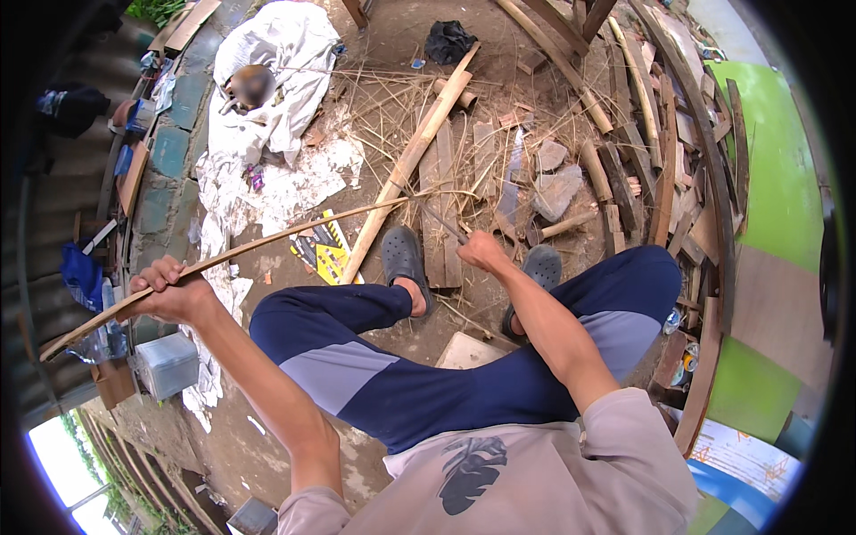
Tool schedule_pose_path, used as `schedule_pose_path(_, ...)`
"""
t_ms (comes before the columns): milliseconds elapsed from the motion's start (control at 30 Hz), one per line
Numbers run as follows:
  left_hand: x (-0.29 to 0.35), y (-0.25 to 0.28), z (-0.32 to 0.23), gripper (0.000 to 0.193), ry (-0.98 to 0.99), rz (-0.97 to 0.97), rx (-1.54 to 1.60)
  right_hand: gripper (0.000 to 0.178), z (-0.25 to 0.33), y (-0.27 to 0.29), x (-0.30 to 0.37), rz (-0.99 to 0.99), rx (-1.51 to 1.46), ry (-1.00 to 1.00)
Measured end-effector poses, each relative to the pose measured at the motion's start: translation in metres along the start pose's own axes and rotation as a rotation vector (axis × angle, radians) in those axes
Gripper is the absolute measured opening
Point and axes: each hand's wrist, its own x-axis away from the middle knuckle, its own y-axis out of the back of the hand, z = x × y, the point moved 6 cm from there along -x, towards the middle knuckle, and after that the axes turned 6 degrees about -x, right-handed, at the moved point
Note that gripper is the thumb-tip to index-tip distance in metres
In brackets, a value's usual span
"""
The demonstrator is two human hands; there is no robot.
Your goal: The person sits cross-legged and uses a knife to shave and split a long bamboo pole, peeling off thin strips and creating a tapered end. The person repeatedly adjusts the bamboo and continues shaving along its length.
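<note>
Sitting low over bare dirt ground (pixel 392 27), the person held a long thin bamboo strip (pixel 267 241) in the left hand (pixel 169 290), whose fingers were wrapped tight around it near its lower end. The strip ran in a shallow curve from the lower left, past that fist, up and rightward to about the middle of the view, where it met a dark narrow blade (pixel 443 223). The right hand (pixel 481 250) was closed on the knife's handle, fingers curled shut around it, with the blade pointing up and to the left toward the strip's far end. Whether the edge was biting into the strip or only lying against it could not be told.

Both feet wore dark grey clogs (pixel 403 259), set on a flat wooden board (pixel 441 169) just below the blade. A thick pale bamboo pole (pixel 415 156) lay diagonally across the ground beside the board, amid scattered dry splinters and straw. To the right lay a heap of weathered planks and split lengths (pixel 642 116), and a grey stone (pixel 557 192) sat near a short hammer-like tool (pixel 557 227). On the left, white sheeting (pixel 276 62) was bundled on the ground, and a yellow printed card (pixel 325 250) lay near the left clog. A clear plastic box (pixel 168 364) stood below the left hand.
</note>
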Motion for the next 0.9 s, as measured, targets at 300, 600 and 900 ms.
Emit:
schedule_pose_path(300, -0.003, -0.006, 0.001, 0.071, -0.011, -0.01, -0.022, 0.028, 0.063, -0.004, 0.043, -0.117, 0.036, 0.312)
schedule_pose_path(600, -0.007, -0.002, 0.004, 0.071, 0.005, 0.003, 0.014, 0.031, 0.027, -0.014, 0.014, -0.071, -0.047, 0.149)
schedule_pose_path(900, -0.003, -0.002, 0.001, 0.069, -0.012, 0.036, 0.009, 0.043, -0.027, -0.009, -0.018, 0.198, 0.207, 0.054)
